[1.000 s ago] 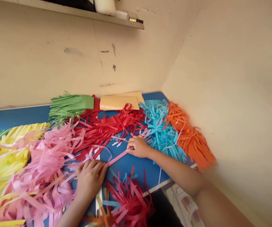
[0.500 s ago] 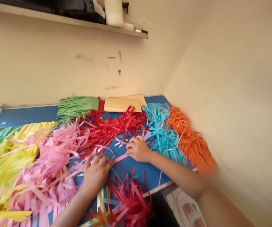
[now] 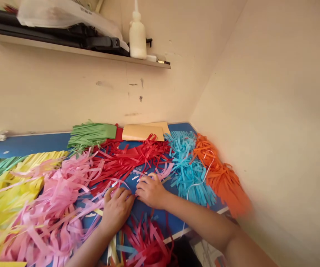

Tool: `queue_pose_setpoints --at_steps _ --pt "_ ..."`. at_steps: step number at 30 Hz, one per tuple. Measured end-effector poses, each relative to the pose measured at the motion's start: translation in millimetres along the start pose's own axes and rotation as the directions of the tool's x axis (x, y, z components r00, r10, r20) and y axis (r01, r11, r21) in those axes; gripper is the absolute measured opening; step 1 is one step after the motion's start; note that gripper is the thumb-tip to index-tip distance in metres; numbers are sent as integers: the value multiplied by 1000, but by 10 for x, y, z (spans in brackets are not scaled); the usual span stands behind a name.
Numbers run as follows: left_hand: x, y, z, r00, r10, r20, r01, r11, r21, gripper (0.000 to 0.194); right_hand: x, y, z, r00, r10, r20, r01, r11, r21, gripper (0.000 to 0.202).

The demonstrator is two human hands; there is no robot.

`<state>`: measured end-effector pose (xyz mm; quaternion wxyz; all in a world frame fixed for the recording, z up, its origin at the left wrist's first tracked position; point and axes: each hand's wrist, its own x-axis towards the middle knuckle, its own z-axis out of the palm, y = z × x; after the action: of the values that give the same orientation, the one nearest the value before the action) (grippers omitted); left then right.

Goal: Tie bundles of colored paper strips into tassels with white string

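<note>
My left hand [image 3: 117,208] and my right hand [image 3: 152,191] are close together over the blue table [image 3: 149,211], their fingertips nearly touching. Both have curled fingers. The left rests beside pink and lilac paper strips [image 3: 93,207]; what it grips is hidden under the fingers. The right is next to a small pink fringe [image 3: 165,171], and its fingertips hide whatever lies between them. Just beyond the hands lies red fringed paper [image 3: 126,157]. A loose bunch of dark red strips [image 3: 151,244] sits nearer to me, below the hands.
Pink [image 3: 62,193], yellow [image 3: 18,189] and green fringes [image 3: 93,134] spread left and back. Blue [image 3: 190,167] and orange fringes [image 3: 221,174] lie right, with a white string [image 3: 196,184]. Folded tan paper [image 3: 141,132] is at the back. A shelf [image 3: 73,50] above holds a white bottle [image 3: 137,39].
My hands have come together; the pink strip stretched between them no longer shows. The view has tilted upward, showing more of the shelf and bottle.
</note>
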<state>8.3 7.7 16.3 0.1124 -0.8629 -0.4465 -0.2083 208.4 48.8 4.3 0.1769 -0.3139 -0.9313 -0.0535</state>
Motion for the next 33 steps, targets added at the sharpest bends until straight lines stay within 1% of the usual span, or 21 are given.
queue_pose_setpoints --at_steps 3,7,9,10,13,16,18,21,24,27,28,30,31,33 --pt "-86 -25 17 999 30 17 -30 999 -20 26 -51 -37 66 999 -32 2 32 999 -32 25" --pt "-251 -131 60 997 53 47 -51 997 -52 31 -251 153 69 1000 6 18 -7 998 61 25" --pt "-322 -202 101 996 60 61 -52 991 -121 34 -332 263 49 998 53 36 -57 990 130 20" --pt "-348 -237 128 997 45 66 -32 983 -179 34 -354 307 39 995 83 53 -91 981 171 17" --pt "-384 -329 217 996 -46 80 71 936 -345 31 -344 399 17 971 190 147 -226 926 301 9" --pt "-378 -366 282 991 -106 84 131 910 -393 33 -289 448 -5 942 256 220 -321 879 352 10" --pt "-366 -348 297 986 -139 91 164 904 -395 33 -261 460 -25 934 269 237 -340 874 346 11" --pt "-322 -262 270 966 -229 118 257 894 -367 37 -225 443 -59 918 290 271 -371 869 326 11" --pt "-231 -159 193 940 -283 192 327 910 -256 36 -168 397 -93 894 324 310 -413 865 286 11" --pt "-132 -101 104 913 -298 279 342 931 -126 29 -111 357 -130 876 350 332 -439 864 248 8" --pt "-110 -94 78 913 -295 282 334 937 -103 26 -103 348 -143 877 347 332 -435 868 240 6" --pt "-90 -93 36 940 -233 249 261 961 -86 19 -110 335 -166 904 301 303 -375 900 223 1" --pt "-90 -92 20 959 -173 224 195 977 -81 21 -124 330 -175 927 256 273 -318 924 212 2" --pt "-95 -78 0 982 -34 187 46 997 -59 32 -164 319 -183 971 128 200 -165 970 177 8"
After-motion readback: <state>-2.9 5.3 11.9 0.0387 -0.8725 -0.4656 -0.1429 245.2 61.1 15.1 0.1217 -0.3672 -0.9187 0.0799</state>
